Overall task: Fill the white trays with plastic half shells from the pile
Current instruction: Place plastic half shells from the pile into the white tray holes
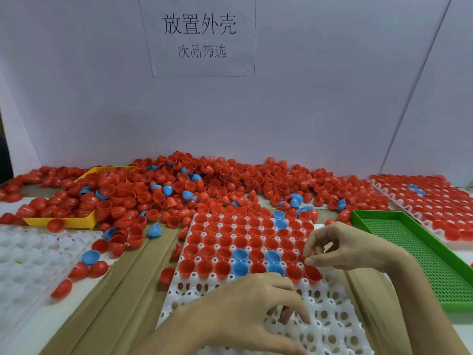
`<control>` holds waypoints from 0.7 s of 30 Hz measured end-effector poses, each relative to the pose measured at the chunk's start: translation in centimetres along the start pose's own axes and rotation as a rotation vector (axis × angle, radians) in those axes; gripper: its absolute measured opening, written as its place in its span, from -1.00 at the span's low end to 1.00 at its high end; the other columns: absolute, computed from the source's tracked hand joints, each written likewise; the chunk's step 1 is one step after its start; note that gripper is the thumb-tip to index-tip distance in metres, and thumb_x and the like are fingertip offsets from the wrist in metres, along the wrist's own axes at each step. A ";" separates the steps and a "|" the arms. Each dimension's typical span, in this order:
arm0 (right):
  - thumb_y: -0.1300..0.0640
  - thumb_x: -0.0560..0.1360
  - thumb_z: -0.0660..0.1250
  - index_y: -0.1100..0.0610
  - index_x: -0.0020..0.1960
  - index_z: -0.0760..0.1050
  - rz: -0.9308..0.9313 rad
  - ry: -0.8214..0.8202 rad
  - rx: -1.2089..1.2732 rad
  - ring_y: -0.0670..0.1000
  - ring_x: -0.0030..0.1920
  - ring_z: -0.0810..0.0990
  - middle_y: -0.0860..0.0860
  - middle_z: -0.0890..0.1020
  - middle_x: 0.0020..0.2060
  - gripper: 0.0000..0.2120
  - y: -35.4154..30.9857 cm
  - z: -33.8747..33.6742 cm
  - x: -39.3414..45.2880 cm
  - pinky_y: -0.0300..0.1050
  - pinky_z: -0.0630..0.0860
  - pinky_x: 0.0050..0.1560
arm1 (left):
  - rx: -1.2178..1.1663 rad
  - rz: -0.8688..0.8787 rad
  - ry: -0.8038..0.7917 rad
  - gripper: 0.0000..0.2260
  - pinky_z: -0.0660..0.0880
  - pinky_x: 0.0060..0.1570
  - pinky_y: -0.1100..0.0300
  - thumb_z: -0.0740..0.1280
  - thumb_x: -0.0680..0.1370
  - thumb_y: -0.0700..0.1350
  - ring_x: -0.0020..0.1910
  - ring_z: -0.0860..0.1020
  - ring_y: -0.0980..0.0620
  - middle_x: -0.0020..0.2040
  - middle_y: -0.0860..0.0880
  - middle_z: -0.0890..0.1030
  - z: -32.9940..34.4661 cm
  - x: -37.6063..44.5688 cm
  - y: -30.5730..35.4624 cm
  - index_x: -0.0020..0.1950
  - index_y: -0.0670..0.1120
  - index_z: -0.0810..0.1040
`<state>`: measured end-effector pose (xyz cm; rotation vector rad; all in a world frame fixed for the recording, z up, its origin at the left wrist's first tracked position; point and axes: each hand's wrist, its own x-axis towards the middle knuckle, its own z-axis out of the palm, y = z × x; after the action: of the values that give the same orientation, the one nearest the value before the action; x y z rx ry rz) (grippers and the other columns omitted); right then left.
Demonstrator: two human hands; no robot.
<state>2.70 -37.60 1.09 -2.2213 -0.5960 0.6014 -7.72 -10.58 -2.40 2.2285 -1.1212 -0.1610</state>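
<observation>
Right hand (343,248) pinches a red plastic half shell (308,253) over the white dimpled plastic tray (330,326); left hand (245,306) rests on its near bare rows, fingers loosely curled, holding nothing; shell pile (204,185) sits behind the tray

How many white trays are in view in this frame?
3. One white tray in the centre, partly filled. One at the left edge, apparently unfilled. One at the far right, full of shells. Others may be hidden under the pile.
</observation>
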 end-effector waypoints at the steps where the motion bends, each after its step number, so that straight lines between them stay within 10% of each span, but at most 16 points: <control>1: -0.06 0.49 0.60 0.01 -0.02 0.72 0.002 0.007 -0.015 -0.04 -0.40 0.44 0.03 0.59 -0.28 -0.82 -0.1 0.2 0.1 -0.23 0.35 -0.41 | -0.038 -0.014 0.014 -0.70 0.44 0.01 0.35 0.43 0.57 0.21 0.07 0.49 0.18 0.05 0.16 0.53 0.0 0.0 -0.1 0.26 0.16 0.61; 6: -0.05 0.47 0.61 -0.04 -0.11 0.71 -0.022 0.037 -0.108 -0.08 -0.31 0.57 -0.03 0.67 -0.27 -0.87 -0.2 0.6 0.5 -0.21 0.50 -0.27 | -0.203 -0.054 0.189 -0.81 0.54 -0.08 0.13 0.42 0.60 0.15 -0.11 0.56 0.04 -0.06 0.11 0.61 -1.3 0.3 -0.9 0.11 0.09 0.69; 12: -0.12 0.45 0.61 -0.08 -0.13 0.71 -0.052 0.051 -0.149 0.12 -0.20 0.63 0.03 0.72 -0.20 -0.84 -0.3 0.4 0.7 0.19 0.62 -0.05 | -0.129 -0.298 0.632 -0.78 0.31 -0.46 0.37 0.29 0.68 0.07 -0.48 0.42 0.22 -0.27 0.09 0.64 -6.8 3.3 -7.8 0.00 0.05 0.69; 17: -0.20 0.48 0.52 0.00 -0.17 0.69 -0.122 0.177 -0.062 -0.10 -0.39 0.51 -0.08 0.65 -0.36 -0.73 -0.1 0.9 1.3 -0.28 0.44 -0.37 | 0.316 -0.510 0.607 -0.78 0.51 0.23 0.07 0.28 0.69 -0.03 0.16 0.53 0.05 0.16 -0.02 0.58 -12.4 7.4 -15.4 0.20 -0.10 0.66; 21: -0.21 0.57 0.41 -0.02 -0.25 0.64 -0.185 0.278 -0.051 -0.19 -0.43 0.44 -0.14 0.56 -0.45 -0.66 0.1 1.4 2.1 -0.34 0.39 -0.35 | 0.807 -0.440 0.337 -0.70 0.45 0.32 -0.03 0.18 0.72 -0.05 0.40 0.37 -0.08 0.44 -0.05 0.44 -13.8 10.7 -18.3 0.36 -0.10 0.58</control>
<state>3.51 -35.72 -0.33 -2.2142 -0.6670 0.1804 16.65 -3.98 -0.39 3.0309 -0.5308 0.5672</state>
